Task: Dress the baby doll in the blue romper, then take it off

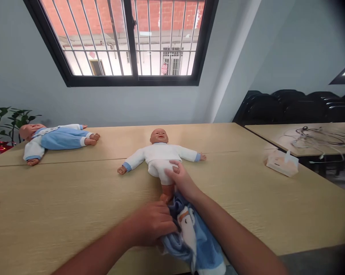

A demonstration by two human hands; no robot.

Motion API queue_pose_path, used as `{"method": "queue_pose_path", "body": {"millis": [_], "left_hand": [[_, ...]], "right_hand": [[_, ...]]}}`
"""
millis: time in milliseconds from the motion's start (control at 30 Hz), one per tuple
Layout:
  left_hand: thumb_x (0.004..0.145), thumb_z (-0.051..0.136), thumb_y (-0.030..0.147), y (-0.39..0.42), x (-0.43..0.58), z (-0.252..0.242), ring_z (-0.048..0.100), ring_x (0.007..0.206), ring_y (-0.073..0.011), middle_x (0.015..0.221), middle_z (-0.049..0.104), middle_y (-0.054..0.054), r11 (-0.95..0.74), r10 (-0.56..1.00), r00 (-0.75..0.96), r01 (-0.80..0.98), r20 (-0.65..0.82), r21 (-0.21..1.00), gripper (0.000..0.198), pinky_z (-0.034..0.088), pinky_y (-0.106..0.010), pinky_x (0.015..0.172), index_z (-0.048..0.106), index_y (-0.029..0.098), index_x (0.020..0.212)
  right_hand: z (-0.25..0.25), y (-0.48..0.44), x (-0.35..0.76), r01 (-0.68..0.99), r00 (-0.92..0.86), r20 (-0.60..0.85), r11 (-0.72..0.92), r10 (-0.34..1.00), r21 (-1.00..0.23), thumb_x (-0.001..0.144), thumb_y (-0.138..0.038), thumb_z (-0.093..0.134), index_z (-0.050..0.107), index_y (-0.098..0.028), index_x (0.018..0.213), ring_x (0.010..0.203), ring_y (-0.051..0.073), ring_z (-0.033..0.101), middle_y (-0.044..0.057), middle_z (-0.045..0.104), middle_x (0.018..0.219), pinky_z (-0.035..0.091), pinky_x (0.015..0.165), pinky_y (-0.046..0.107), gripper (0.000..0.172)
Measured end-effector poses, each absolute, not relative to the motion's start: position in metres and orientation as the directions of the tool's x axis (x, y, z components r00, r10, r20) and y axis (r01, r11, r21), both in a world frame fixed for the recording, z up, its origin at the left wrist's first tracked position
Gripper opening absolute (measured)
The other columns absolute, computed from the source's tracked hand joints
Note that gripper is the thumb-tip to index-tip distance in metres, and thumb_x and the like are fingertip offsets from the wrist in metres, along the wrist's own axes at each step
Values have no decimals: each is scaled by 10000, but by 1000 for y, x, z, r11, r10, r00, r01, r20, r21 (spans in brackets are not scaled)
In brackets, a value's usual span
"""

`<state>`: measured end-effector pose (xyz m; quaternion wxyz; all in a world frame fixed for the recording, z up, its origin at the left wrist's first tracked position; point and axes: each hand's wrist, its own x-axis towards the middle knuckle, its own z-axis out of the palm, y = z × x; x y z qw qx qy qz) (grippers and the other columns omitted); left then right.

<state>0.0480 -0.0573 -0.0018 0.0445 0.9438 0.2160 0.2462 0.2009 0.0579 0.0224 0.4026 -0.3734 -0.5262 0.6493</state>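
Tabletop (60, 198): doll (160, 152), blue garment (195, 240), left hand (152, 225), right hand (183, 181)

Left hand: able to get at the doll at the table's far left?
Probably not as is: the left hand is closed on the blue garment. Bare table lies between, so nothing blocks the far doll, but it looks a long stretch.
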Motion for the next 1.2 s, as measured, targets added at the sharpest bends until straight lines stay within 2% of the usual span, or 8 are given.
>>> {"method": "queue_pose_path", "body": {"millis": [200, 367, 467, 567, 667, 800, 967, 1200], "left_hand": [[867, 648, 156, -50, 10, -10, 643, 824, -215, 883, 727, -36, -816, 578, 688, 495, 439, 299, 184, 469, -354, 769, 646, 223, 1039], [881, 649, 151, -45, 2, -3, 689, 967, -232, 1030, 753, -77, -746, 665, 549, 519, 505, 417, 142, 522, -400, 941, 661, 216, 1007], [859, 654, 147, -45, -2, -1, 676, 939, -240, 991, 734, -75, -727, 683, 511, 538, 521, 426, 164, 530, -415, 904, 627, 220, 1003], [820, 692, 154, -47, -5, -1, 644, 937, -239, 981, 691, -67, -691, 715, 443, 563, 541, 453, 261, 528, -398, 856, 568, 227, 1037], [781, 735, 147, -48, -4, -3, 606, 1000, -239, 1069, 629, -81, -652, 704, 251, 600, 665, 464, 369, 519, -393, 874, 518, 231, 1066], [694, 735, 52, -51, 0, -1, 548, 890, -194, 960, 534, -24, -545, 553, -129, 692, 824, 474, 392, 478, -323, 770, 452, 239, 891], [785, 606, -68, -57, 1, 12, 567, 716, -124, 754, 579, 29, -676, 542, -18, 584, 840, 449, 322, 463, -253, 651, 464, 212, 717], [928, 699, 73, -59, 5, 15, 776, 951, -168, 1038, 806, -32, -674, 530, 47, 630, 847, 386, 204, 630, -301, 891, 749, 235, 1043]], "right_hand": [[29, 48, 202, -266, -403, -129, -251, 906, -931, 812, -504, 795, 513, -233, 1410, 1201, 276, 654, 99, 683, 1296, 493, 1062, 404, 715], [34, 36, 211, -149, -732, -164, -389, 661, -909, 797, -318, 816, 343, -297, 1608, 1291, 270, 616, 93, 592, 1468, 460, 1117, 423, 939], [35, 39, 217, -50, -792, -150, -307, 592, -951, 785, -301, 870, 295, -327, 1644, 1352, 248, 565, 92, 528, 1537, 437, 1139, 394, 1034], [34, 45, 219, -60, -796, -89, -224, 598, -973, 841, -368, 840, 379, -328, 1616, 1221, 218, 630, 72, 618, 1398, 490, 1062, 370, 904], [31, 48, 215, -123, -763, -7, -155, 647, -980, 869, -380, 815, 467, -313, 1567, 1080, 185, 670, 41, 676, 1234, 521, 995, 347, 783], [28, 44, 206, -181, -673, 14, -146, 739, -973, 832, -380, 847, 481, -318, 1542, 1159, 215, 665, 63, 654, 1318, 529, 1024, 378, 801], [25, 38, 199, -227, -543, 9, -137, 839, -964, 813, -409, 858, 458, -350, 1531, 1184, 240, 677, 86, 584, 1433, 549, 1025, 417, 824], [29, 26, 192, -320, -471, 5, -166, 882, -933, 787, -412, 871, 462, -319, 1411, 1161, 237, 693, 62, 639, 1357, 582, 968, 383, 752]]}}
